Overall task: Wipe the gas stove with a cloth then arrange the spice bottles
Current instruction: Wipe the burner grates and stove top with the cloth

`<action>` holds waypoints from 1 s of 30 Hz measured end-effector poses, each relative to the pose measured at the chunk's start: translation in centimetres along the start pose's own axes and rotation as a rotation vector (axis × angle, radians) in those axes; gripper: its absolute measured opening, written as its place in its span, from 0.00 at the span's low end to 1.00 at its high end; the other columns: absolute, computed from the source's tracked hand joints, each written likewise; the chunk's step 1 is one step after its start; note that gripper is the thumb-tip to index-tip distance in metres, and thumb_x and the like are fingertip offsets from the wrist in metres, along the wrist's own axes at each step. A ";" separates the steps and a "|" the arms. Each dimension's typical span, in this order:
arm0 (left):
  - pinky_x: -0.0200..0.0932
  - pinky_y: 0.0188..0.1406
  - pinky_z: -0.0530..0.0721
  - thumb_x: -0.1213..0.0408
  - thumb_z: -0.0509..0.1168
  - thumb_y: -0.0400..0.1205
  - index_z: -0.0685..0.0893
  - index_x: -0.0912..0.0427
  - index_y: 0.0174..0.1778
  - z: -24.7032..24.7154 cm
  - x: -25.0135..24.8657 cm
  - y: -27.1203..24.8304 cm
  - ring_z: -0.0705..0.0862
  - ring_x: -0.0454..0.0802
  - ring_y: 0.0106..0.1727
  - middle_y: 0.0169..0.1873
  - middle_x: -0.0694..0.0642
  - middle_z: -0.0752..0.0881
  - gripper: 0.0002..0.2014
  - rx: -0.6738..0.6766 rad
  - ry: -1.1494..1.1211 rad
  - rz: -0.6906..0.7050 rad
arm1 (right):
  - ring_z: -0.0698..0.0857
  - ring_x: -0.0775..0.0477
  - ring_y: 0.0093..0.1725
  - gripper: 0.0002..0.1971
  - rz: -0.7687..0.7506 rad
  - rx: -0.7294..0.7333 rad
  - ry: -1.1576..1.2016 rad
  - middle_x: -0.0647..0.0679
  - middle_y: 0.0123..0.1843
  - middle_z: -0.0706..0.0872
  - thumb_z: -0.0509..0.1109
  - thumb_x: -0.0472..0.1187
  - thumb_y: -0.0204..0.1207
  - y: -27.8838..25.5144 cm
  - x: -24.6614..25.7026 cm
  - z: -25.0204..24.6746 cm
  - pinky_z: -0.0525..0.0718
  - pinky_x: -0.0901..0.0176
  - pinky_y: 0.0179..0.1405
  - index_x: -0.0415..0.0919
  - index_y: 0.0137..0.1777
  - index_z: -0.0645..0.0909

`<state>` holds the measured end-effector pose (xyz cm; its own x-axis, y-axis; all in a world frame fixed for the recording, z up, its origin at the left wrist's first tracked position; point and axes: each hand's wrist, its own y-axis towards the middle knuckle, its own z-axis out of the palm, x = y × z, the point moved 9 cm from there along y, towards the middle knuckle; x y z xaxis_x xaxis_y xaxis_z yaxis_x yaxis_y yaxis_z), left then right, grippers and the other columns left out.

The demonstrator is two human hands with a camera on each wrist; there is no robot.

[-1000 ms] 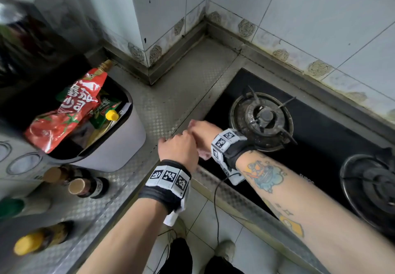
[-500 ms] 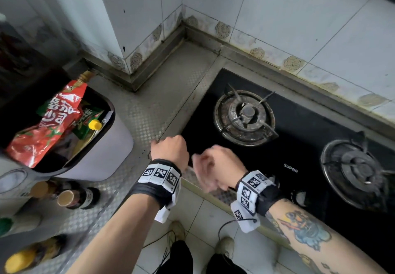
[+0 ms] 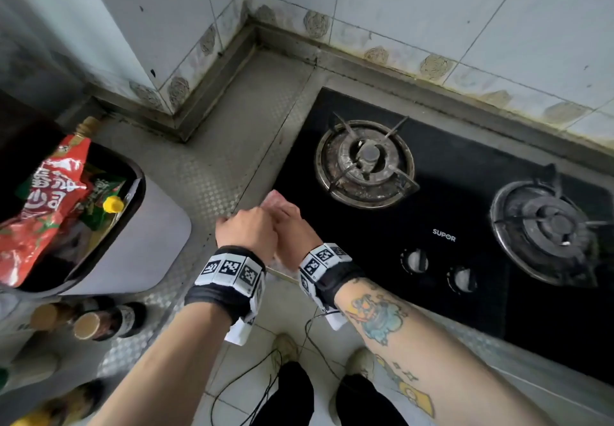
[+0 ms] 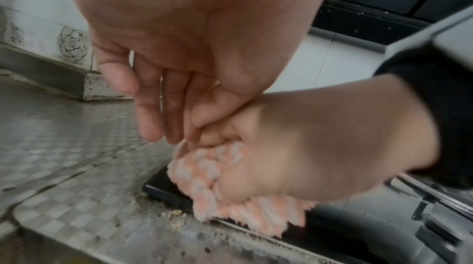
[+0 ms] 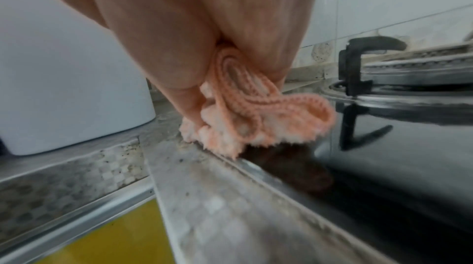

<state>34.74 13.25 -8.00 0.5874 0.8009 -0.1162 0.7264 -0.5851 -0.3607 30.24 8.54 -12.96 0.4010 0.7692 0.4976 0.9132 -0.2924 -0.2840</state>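
My right hand (image 3: 292,226) grips a bunched peach cloth (image 5: 256,116) and presses it on the front left corner of the black glass gas stove (image 3: 465,199). The cloth (image 4: 230,197) overlaps the stove's edge and the metal counter. My left hand (image 3: 246,233) hangs right beside it, fingers (image 4: 153,122) loose and pointing down, holding nothing and touching the right hand (image 4: 294,157). Brown-capped spice bottles (image 3: 99,322) lie on the counter at the lower left. More bottles below them are cut off by the frame.
The left burner (image 3: 365,163) and right burner (image 3: 548,226) stand on the stove, with two knobs (image 3: 415,261) near its front. A white bin (image 3: 143,243) holding a red packet (image 3: 43,206) sits left of my hands. Tiled walls close the back corner.
My right hand swept the cloth from the stove's left edge to the front edge, then back to the front left corner beside the left hand. The left hand stayed put.
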 end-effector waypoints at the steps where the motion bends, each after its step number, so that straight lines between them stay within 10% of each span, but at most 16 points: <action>1: 0.54 0.63 0.70 0.68 0.55 0.72 0.82 0.56 0.48 0.0 -0.2 0.1 0.86 0.59 0.53 0.48 0.60 0.89 0.13 0.001 0.005 0.002 | 0.68 0.44 0.77 0.22 0.017 -0.005 0.020 0.47 0.76 0.72 0.60 0.37 0.79 -0.6 -0.5 0.3 0.76 0.49 0.68 0.46 0.73 0.74; 5: 0.54 0.61 0.70 0.66 0.54 0.72 0.77 0.56 0.45 0.2 -3.2 0.2 0.84 0.61 0.54 0.50 0.61 0.88 0.09 0.007 0.009 0.073 | 0.66 0.53 0.77 0.19 0.142 -0.032 0.051 0.51 0.74 0.72 0.57 0.41 0.80 -3.8 -4.5 0.8 0.75 0.61 0.59 0.50 0.69 0.76; 17: 0.55 0.59 0.72 0.65 0.56 0.75 0.77 0.58 0.55 5.0 -12.3 -2.8 0.82 0.61 0.57 0.54 0.60 0.84 0.13 0.107 0.106 0.280 | 0.60 0.42 0.80 0.26 0.252 -0.091 -0.066 0.44 0.76 0.70 0.62 0.31 0.77 -12.4 -9.9 -1.8 0.80 0.47 0.65 0.40 0.76 0.69; 23: 0.55 0.60 0.72 0.61 0.59 0.75 0.76 0.55 0.64 6.4 -15.9 -4.7 0.82 0.60 0.58 0.57 0.59 0.83 0.20 0.153 0.107 0.386 | 0.69 0.39 0.76 0.14 0.192 -0.178 -0.037 0.42 0.69 0.78 0.64 0.29 0.73 -18.2 -12.7 -1.2 0.81 0.47 0.62 0.37 0.58 0.81; 30: 0.55 0.60 0.72 0.60 0.61 0.75 0.75 0.55 0.66 8.2 -20.0 -7.5 0.81 0.59 0.58 0.57 0.58 0.82 0.21 0.164 0.102 0.376 | 0.74 0.41 0.74 0.17 0.192 -0.357 0.026 0.42 0.70 0.81 0.66 0.32 0.73 -26.2 -18.6 -2.8 0.70 0.44 0.74 0.38 0.61 0.85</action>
<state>14.59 2.65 -10.54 0.8389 0.5139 -0.1792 0.3928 -0.7996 -0.4543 -0.92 0.23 -12.48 0.5644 0.6680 0.4850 0.7875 -0.6119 -0.0737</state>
